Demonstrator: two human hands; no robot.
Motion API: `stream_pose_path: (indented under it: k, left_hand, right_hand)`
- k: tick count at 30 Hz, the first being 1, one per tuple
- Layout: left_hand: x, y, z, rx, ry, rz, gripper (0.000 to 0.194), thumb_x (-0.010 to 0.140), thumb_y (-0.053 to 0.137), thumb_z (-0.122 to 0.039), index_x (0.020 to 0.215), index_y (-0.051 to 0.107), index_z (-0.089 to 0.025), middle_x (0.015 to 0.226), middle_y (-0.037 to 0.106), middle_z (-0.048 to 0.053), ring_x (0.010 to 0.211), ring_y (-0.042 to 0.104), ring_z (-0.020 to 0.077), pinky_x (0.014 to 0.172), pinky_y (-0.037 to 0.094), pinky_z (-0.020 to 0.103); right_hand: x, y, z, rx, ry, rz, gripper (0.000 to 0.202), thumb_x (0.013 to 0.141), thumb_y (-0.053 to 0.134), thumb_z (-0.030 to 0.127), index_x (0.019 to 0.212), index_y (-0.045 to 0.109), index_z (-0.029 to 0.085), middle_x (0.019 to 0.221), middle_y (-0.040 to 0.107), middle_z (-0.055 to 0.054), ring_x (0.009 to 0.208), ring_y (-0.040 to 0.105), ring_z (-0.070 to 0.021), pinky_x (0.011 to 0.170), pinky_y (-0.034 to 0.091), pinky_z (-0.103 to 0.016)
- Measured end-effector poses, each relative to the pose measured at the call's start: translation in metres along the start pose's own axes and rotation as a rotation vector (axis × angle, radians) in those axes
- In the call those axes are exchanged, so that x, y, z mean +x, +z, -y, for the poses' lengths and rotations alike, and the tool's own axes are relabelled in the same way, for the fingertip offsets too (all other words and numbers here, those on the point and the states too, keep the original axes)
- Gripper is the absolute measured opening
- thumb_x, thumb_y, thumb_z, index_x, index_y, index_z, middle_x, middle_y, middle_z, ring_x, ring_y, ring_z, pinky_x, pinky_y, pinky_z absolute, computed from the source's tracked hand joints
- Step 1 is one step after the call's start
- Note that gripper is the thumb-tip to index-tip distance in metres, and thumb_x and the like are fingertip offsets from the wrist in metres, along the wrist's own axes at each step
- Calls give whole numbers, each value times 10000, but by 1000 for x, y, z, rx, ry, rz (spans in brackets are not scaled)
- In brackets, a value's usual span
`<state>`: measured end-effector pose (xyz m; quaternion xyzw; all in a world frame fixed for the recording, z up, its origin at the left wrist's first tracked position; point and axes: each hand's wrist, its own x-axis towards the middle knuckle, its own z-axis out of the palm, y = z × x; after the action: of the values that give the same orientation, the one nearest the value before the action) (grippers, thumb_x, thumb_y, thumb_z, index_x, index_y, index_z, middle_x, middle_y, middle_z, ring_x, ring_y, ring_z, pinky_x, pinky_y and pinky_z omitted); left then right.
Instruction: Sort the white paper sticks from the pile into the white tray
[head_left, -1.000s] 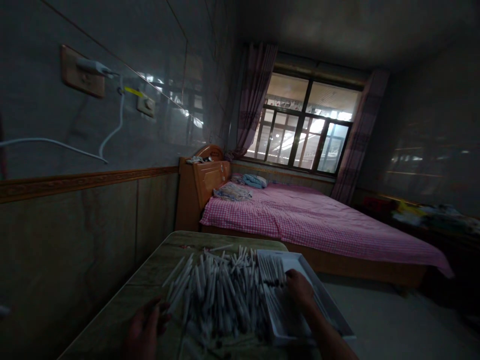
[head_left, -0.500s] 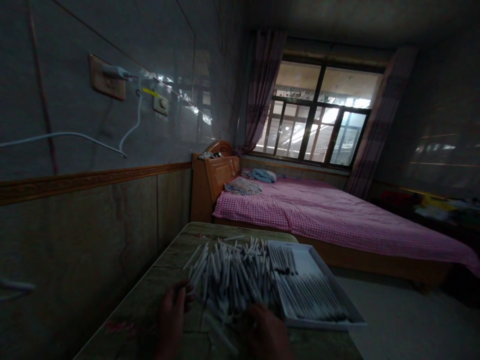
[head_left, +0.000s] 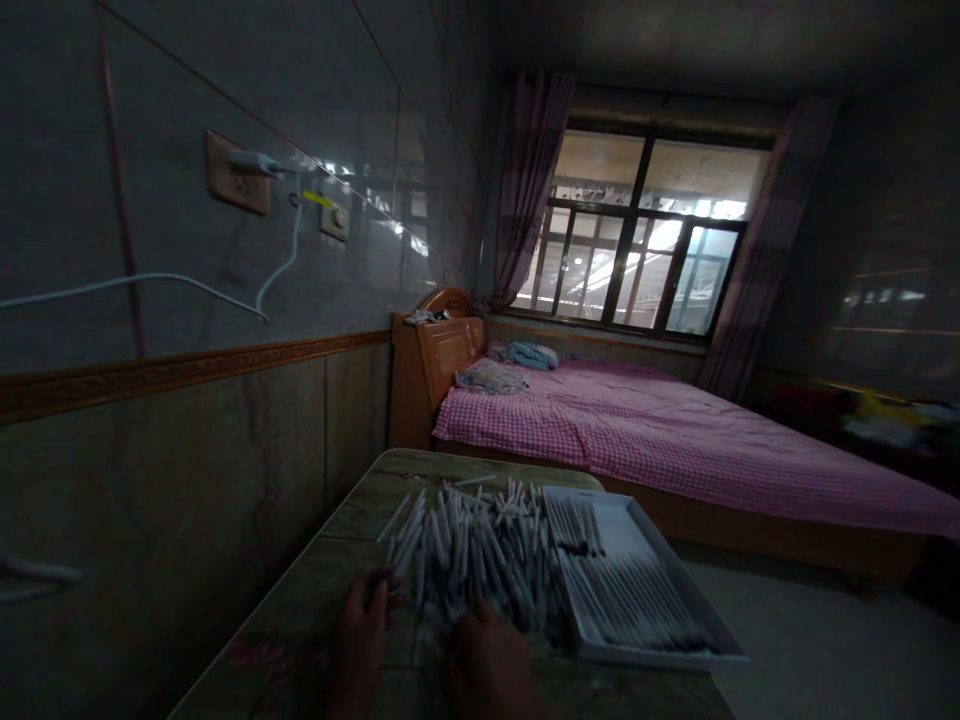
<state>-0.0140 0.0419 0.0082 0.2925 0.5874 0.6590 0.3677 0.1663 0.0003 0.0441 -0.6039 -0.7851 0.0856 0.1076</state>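
Note:
A heap of slim white pen-like sticks (head_left: 480, 550) lies on a small marbled table (head_left: 315, 610). Beside it on the right sits a shallow white tray (head_left: 675, 560) holding similar sticks in two rows, many showing dark ends. My left hand (head_left: 364, 625) is at the near left of the heap with thumb and fingers pinched together; whatever is between them is too dark to name. My right hand (head_left: 487, 655) reaches to the heap's near edge, palm down with fingers curled. Its fingertips are blurred and partly hidden, and I cannot see whether it grips a stick.
A tiled wall with a socket and plugged-in charger (head_left: 251, 165) rises on the left, its white cable (head_left: 150, 280) hanging along it. Past the table stands a bed (head_left: 637, 430) with a pink checked sheet and wooden headboard (head_left: 431, 370). A window (head_left: 637, 230) is behind.
My right hand has moved left along the near edge of the heap. A pale stick lying in front of the heap no longer shows there. The whole view has shifted slightly.

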Motion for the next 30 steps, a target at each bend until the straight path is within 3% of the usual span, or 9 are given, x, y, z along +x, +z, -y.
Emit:
stream_pose_path:
  k: [4,11,17,21,23,25,27,30]
  left_hand:
    - [0,2,2,26,-4,16,223,660,567,-359,840,620,-238,722,731,36,637,712,242,557,536,328]
    - [-6,5,-2,102,25,57,219,642,574,-387,803,635,-251,677,726,30,625,706,256,582,553,355]
    - [-22,6,-14,137,95,112,298,637,620,-549,722,656,-266,658,717,21,645,670,251,627,552,346]
    - [-35,16,-7,185,94,384,451,690,595,-658,786,713,-234,624,700,17,563,627,223,531,513,324]
    - [-40,22,0,208,101,524,451,666,652,-648,804,736,-227,638,719,19,607,661,227,587,535,322]
    - [-44,27,3,196,115,574,410,624,720,-599,791,754,-226,733,775,42,768,722,257,733,565,331]
    - [-47,28,1,175,110,549,391,594,746,-590,749,756,-230,779,800,56,826,738,278,795,570,348]
    - [-45,24,-11,146,88,396,469,606,677,-692,723,734,-241,708,783,53,719,728,280,707,589,374]
  right_hand:
    - [-9,23,-10,-95,-2,-49,315,733,712,127,1027,738,238,1089,745,-89,972,732,-299,732,557,-331]
    - [-16,52,-29,-162,43,-125,319,728,633,23,964,729,215,930,774,-80,798,766,-269,590,506,-271]
    - [-22,64,-43,99,51,-390,90,932,562,276,948,650,268,750,758,-25,688,752,-228,575,470,-240]
    - [-16,71,-42,417,-20,-562,381,1041,353,503,876,593,258,683,702,-13,597,697,-179,562,461,-230]
    - [-11,75,-38,506,-55,-600,466,1035,316,581,838,581,253,652,677,-4,563,672,-169,545,453,-227]
    - [-6,79,-35,555,-91,-612,450,1025,350,588,851,594,252,684,693,-5,588,681,-168,563,466,-224]
    - [-3,81,-35,574,-110,-597,362,1028,393,513,896,611,256,735,714,-1,631,698,-167,595,482,-221]
    - [-2,76,-40,487,-109,-556,205,1001,433,304,968,631,263,836,725,-2,729,715,-167,660,499,-225]
